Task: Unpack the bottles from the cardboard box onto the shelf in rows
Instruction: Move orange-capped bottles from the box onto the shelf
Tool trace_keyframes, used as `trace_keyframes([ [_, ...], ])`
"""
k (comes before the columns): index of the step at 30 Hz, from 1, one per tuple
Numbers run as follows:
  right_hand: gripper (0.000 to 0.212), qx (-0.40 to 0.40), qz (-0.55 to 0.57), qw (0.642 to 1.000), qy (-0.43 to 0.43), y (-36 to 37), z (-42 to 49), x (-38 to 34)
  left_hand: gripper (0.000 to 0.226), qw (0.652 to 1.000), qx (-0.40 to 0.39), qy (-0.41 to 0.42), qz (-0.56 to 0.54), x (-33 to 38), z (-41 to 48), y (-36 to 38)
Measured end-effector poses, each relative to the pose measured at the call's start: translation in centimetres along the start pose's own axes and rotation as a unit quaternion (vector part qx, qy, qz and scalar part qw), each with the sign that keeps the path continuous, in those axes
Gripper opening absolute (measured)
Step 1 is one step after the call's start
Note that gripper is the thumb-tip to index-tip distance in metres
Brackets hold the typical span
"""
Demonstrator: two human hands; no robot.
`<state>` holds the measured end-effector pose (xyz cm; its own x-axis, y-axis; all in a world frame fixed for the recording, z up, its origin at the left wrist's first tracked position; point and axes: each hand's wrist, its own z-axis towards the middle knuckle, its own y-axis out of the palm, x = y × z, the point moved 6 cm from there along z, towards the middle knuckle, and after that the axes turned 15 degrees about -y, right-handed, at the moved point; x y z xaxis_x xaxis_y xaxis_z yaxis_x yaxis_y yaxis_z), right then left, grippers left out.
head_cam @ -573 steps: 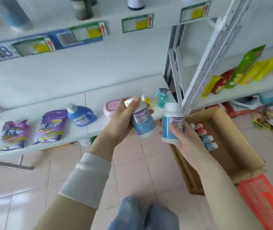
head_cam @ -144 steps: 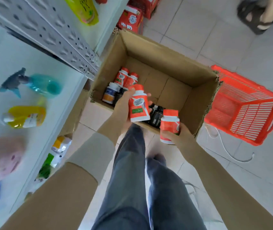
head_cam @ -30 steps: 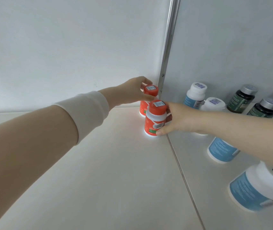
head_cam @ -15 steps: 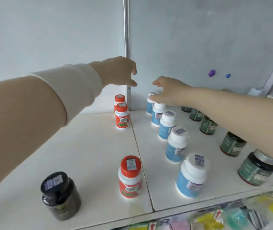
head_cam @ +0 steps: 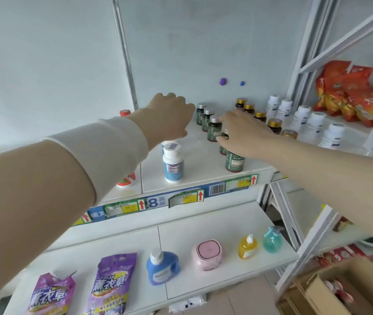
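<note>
Nearest, the cardboard box point(head_cam: 349, 272) holds red-capped bottles point(head_cam: 339, 294) — small, probably light, stiff and smooth; best gripped around the body, below the cap. Farther, above the upper shelf point(head_cam: 201, 160), the left hand point(head_cam: 169, 117) and the right hand point(head_cam: 242, 133) hang with loose fingers, clamped on nothing, beside the dark green bottles point(head_cam: 213, 130).

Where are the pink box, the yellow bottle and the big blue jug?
pink box point(head_cam: 207, 249): head view, on its lid.
yellow bottle point(head_cam: 247, 248): head view, on its body.
blue jug point(head_cam: 161, 270): head view, on its body.
</note>
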<state>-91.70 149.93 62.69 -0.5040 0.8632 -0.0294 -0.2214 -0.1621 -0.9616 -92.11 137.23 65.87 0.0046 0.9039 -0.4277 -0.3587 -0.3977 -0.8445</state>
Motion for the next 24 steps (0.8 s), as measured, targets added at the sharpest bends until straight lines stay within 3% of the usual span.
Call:
trace_keyframes([
  [10,0.047,-0.049,-0.054,0.988,0.136,5.3,-14.2,6.8,0.039,0.99,0.006,0.14,-0.028,14.5,-4.5,1.6],
  [16,0.044,-0.108,-0.043,0.969,0.218,13.7,-24.9,11.4,0.043,0.966,-0.075,0.219,-0.119,27.7,-9.1,6.4],
  [19,0.038,-0.144,-0.036,0.958,0.245,18.3,-30.4,13.7,0.042,0.952,-0.118,0.256,-0.122,34.8,-11.3,9.4],
  [24,0.047,-0.217,-0.003,0.937,0.274,26.5,-38.2,18.1,0.034,0.931,-0.169,0.313,-0.087,47.0,-14.0,14.5],
])
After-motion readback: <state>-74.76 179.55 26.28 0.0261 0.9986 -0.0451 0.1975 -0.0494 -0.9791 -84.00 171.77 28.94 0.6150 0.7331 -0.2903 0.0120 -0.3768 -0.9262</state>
